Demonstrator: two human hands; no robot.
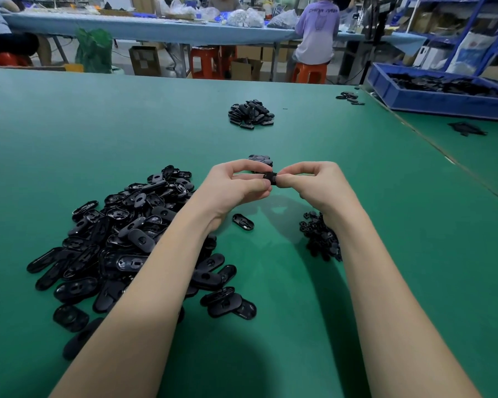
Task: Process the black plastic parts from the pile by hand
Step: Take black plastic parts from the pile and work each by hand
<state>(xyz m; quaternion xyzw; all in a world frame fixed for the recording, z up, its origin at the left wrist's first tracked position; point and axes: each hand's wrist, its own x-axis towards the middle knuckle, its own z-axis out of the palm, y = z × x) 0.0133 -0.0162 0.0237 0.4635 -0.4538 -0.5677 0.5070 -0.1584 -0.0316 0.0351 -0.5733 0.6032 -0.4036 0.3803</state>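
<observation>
A big pile of black oval plastic parts (121, 237) lies on the green table at the left, partly under my left forearm. Above the table's middle, my left hand (236, 188) and my right hand (314, 182) both pinch one small black plastic part (270, 178) between thumbs and fingertips. Most of that part is hidden by the fingers. A single oval part (243, 222) lies flat below my left hand. A heap of smaller black pieces (319, 237) sits beside my right wrist.
A few parts (260, 159) lie just behind my hands, and a further heap of black parts (250, 114) sits mid-table. A blue bin (431, 100) holding black parts stands at the far right. People sit at a long table in the background.
</observation>
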